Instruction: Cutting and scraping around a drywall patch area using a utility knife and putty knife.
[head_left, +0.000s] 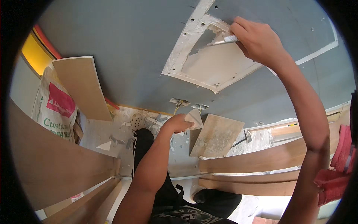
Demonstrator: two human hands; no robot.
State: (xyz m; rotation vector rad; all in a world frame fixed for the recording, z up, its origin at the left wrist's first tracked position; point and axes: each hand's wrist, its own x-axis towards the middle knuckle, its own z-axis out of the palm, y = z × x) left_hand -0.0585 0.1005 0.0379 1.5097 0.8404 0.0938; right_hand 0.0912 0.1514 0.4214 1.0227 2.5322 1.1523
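My right hand (258, 42) is closed on a putty knife (223, 40), its blade seen nearly edge-on against the grey wall (134, 41). Around the blade is a patch with a pale plastered border (194, 80). White filler (216, 65) covers much of that patch, with a ragged edge where grey shows at its upper left. Lower down, my left hand (175, 124) grips a pale, flat, wedge-shaped piece (194, 118), apart from the wall; the fingers hide part of it. Below the patch, wires hang from wall boxes (179, 102).
A tan board (80, 87) leans at left beside a printed white sack (56, 106). A stained board (218, 136) stands near my left hand. Scraps litter the floor (112, 143). Curved wooden planks (257, 158) flank me, and a red cloth (333, 183) hangs at right.
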